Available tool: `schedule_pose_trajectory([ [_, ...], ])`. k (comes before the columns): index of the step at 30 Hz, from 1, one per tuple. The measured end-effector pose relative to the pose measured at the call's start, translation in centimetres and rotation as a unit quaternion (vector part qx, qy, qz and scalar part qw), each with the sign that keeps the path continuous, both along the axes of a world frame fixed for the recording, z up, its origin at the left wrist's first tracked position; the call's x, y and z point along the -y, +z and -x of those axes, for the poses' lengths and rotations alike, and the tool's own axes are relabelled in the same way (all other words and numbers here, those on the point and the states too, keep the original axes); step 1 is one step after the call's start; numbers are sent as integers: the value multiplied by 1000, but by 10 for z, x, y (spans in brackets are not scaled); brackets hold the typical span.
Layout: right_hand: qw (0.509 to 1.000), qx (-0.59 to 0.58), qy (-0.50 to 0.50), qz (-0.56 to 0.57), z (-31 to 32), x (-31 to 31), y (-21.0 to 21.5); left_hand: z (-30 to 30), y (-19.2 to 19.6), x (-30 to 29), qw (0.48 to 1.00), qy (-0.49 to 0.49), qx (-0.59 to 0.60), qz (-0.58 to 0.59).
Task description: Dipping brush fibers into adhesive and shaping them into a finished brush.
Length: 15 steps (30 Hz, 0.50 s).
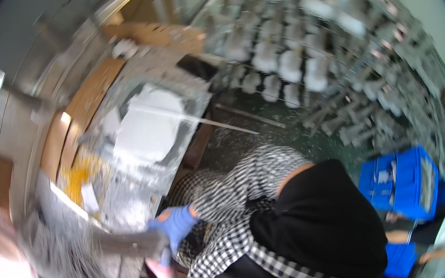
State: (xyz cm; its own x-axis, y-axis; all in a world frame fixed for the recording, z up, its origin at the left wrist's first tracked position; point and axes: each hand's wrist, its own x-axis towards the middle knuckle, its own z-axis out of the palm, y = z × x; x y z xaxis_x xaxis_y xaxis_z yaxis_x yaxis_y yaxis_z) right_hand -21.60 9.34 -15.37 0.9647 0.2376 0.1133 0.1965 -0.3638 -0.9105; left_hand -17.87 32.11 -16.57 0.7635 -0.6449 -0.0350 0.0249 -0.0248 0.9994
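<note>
Fingers unseen; co-worker's blue-gloved hand (174, 225) on blurred grey part (127, 240).

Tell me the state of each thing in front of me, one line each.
Cardboard box: open, lined with clear plastic.
White sheet: lying flat inside the box.
Co-worker's blue-gloved hand: closed on something grey, too blurred to name.
Blue crate: open-topped.
</note>
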Motion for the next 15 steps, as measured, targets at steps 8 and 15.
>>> schedule_pose_trajectory([
  [8, 912, -368, 4, -181, 24, 13, -21, 52, -7, 28, 950, 156, -266, -53],
  [15, 859, -430, -79, -266, 25, 0, 0, 59, -15, 50, 926, 230, -297, 41],
])
